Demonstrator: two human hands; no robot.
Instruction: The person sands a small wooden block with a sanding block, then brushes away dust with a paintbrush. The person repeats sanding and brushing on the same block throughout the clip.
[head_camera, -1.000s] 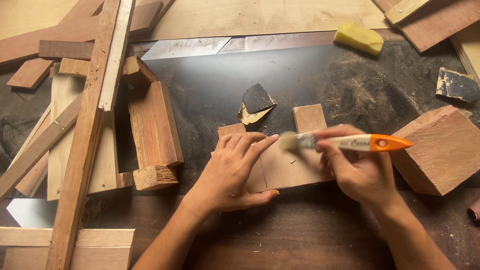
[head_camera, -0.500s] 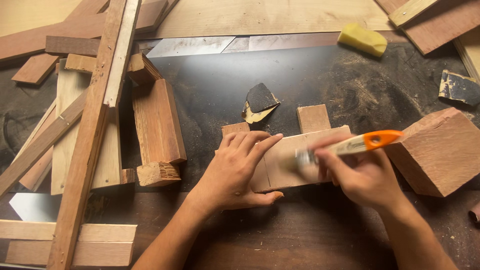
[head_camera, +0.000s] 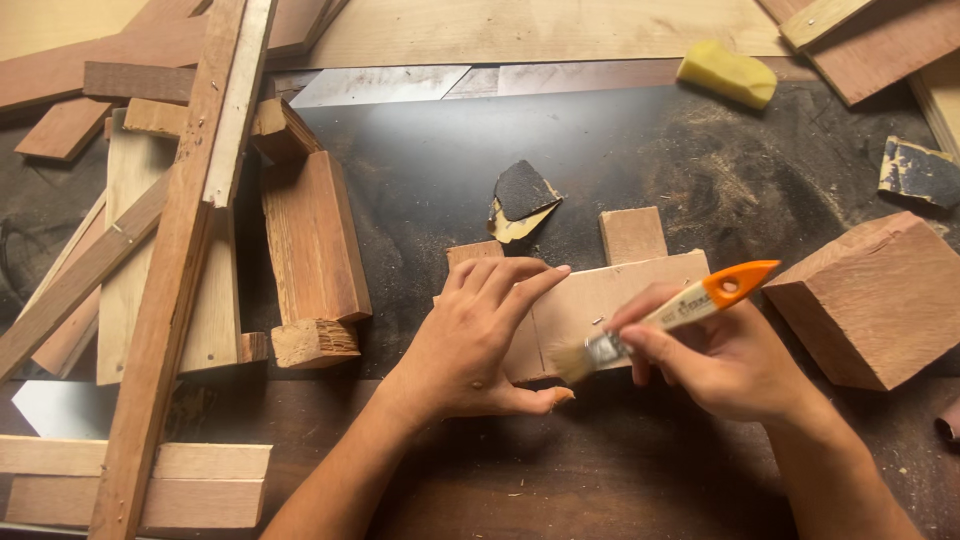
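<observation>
Left hand (head_camera: 478, 340) flat, fingers spread, pressing on small wooden piece (head_camera: 600, 305) at bench centre. Right hand (head_camera: 715, 360) clenched round paintbrush (head_camera: 665, 318), orange-tipped handle angled up right, bristles touching the piece's near edge. Just right, chunky wood block (head_camera: 875, 300). Left, stacked scrap timber (head_camera: 180, 240). Beyond the piece, torn sandpaper (head_camera: 522, 198), probably well worn. Farthest, yellow sponge (head_camera: 727, 75).

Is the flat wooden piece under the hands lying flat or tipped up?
Lying flat: the wooden piece rests broad face up on the dark bench, left hand spread on it.
</observation>
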